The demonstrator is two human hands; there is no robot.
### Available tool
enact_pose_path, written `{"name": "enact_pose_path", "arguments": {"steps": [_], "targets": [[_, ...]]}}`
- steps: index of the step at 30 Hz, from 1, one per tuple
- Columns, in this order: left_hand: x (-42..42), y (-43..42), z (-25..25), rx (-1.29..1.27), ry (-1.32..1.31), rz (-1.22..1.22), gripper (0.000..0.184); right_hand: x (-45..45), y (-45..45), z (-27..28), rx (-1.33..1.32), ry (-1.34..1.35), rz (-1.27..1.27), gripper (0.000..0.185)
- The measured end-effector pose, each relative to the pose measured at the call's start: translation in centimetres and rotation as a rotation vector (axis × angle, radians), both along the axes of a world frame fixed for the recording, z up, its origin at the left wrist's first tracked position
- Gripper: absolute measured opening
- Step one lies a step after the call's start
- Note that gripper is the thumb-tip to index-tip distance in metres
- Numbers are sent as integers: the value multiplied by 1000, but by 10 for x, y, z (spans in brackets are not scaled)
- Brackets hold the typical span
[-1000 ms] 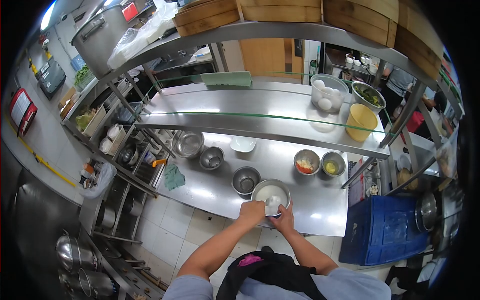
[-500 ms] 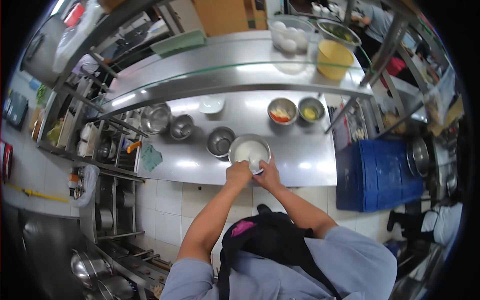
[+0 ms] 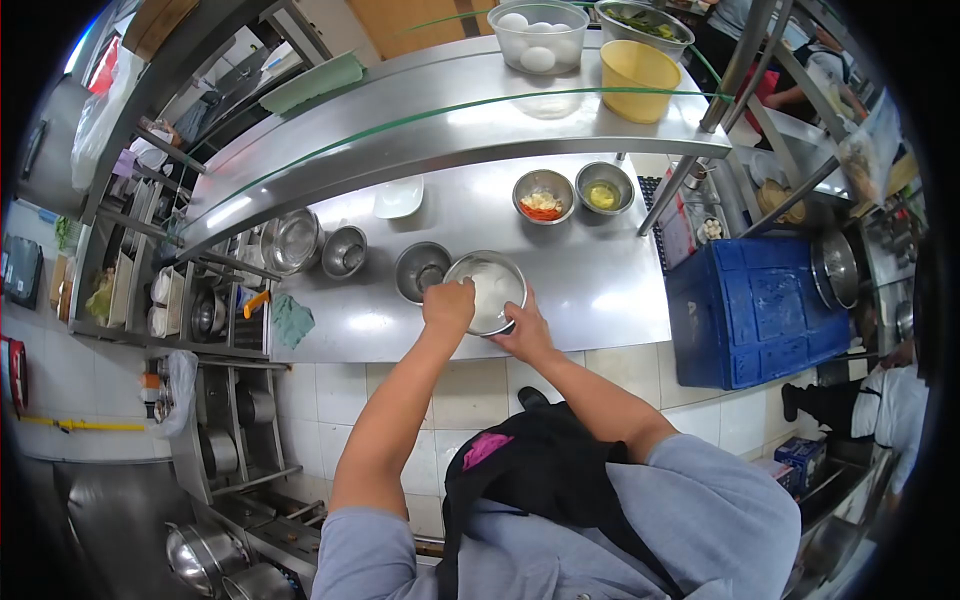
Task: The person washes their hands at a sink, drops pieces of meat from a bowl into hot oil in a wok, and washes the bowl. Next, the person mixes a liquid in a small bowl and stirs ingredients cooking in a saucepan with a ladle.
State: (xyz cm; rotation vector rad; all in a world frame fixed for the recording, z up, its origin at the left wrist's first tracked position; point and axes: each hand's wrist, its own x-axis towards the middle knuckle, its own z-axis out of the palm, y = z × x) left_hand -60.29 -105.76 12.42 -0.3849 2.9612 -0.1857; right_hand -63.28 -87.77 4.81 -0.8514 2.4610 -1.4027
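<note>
A metal bowl (image 3: 497, 292) with white contents stands at the front edge of the steel table (image 3: 610, 300). My right hand (image 3: 526, 330) grips its rim at the lower right, thumb at the rim and fingers round the outside. At the bowl's left rim, my left hand (image 3: 449, 304) is closed, its fingertips over the contents; what it holds is too small to make out. Just left of it stands a dark metal bowl (image 3: 423, 270). Farther back are a bowl with red and pale pieces (image 3: 543, 197) and a bowl with yellow liquid (image 3: 604, 189).
A steel shelf (image 3: 440, 150) crosses above the table, bearing a tub of eggs (image 3: 538, 40) and a yellow container (image 3: 640, 80). On the table's left lie a green cloth (image 3: 291, 320) and more metal bowls. A blue crate (image 3: 760, 310) stands at the right; people's bodies show farther right.
The view has shifted, so the table sits higher and more to the left. My left hand has moved from the bowl's near side to its left rim. My right hand still holds the bowl.
</note>
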Motion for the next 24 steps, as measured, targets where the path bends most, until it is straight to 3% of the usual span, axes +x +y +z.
{"name": "enact_pose_path", "arguments": {"steps": [3,11,15,19,21,24], "targets": [[-1,5,-7,-13,3,-59,24,-1,-1,-1,-50,28,0,46],[26,39,-13,331,-38,241,27,-1,4,4,-42,-12,21,44],[35,33,5,306,35,186,28,-2,2,3,-114,41,12,45],[15,19,21,106,99,69,26,1,0,-1,-121,82,8,45],[-1,21,20,11,-81,69,27,1,-1,0,-104,123,-28,45],[-8,22,6,55,-100,61,29,-3,0,1,-72,72,-2,44]]}}
